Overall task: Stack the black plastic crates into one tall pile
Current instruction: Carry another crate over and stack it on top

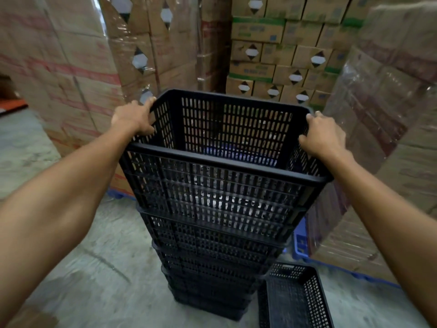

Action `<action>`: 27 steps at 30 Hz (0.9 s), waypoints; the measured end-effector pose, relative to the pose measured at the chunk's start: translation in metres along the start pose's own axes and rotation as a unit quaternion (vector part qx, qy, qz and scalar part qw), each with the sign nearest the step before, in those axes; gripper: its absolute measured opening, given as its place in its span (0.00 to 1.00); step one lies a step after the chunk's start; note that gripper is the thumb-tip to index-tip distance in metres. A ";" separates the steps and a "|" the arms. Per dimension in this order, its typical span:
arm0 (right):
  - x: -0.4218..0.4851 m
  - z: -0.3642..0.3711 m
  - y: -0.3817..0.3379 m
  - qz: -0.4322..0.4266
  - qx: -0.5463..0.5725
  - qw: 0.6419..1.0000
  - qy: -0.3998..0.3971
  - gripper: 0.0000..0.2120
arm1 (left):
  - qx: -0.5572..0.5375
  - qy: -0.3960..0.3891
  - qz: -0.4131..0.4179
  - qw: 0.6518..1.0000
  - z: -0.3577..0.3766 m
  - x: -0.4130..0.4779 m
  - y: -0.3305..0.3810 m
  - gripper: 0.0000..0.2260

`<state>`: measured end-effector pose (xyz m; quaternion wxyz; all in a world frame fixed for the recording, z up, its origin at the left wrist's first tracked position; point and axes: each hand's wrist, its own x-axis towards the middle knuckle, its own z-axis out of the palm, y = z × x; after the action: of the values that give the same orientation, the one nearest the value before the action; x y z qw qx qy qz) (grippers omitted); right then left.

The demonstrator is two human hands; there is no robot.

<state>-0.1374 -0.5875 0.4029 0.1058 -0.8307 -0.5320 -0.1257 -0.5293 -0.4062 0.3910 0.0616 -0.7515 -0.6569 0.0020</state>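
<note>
Both hands clamped on the top crate, left hand at nine o'clock, right hand at three, atop the pile. Risk: uneven seating tips this tall pile toward the spare crate at five o'clock.

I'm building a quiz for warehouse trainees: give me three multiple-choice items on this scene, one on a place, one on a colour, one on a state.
1. Where is the loose crate?
A. On the floor beside the pile
B. On top of the cartons
C. Under the pile

2. What colour is the top crate?
A. Blue
B. Black
C. Orange

3. What holds the top crate?
A. Nothing
B. One hand
C. Both hands, one on each end

Answers: 1 A, it lies at the pile's foot, lower right. 2 B, black like the rest. 3 C, the left hand and right hand each have a grip on an end rim.
</note>
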 end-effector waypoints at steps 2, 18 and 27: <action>-0.004 -0.004 -0.002 -0.017 0.039 0.999 0.027 0.26 | 0.014 -0.001 -0.010 1.000 -0.007 -0.006 0.005 0.40; -0.022 -0.001 0.222 0.208 0.182 0.960 -0.044 0.25 | -0.102 0.083 0.399 0.907 -0.161 -0.070 0.468 0.20; -0.117 0.179 0.397 0.358 0.233 0.879 -0.212 0.27 | -0.022 -0.162 0.423 0.891 0.037 -0.096 0.675 0.17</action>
<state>0.1945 -0.7954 0.1794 0.2182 -0.9227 -0.2220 0.2275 0.1209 -0.5854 0.2823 -0.0690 -0.9486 -0.2776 0.1351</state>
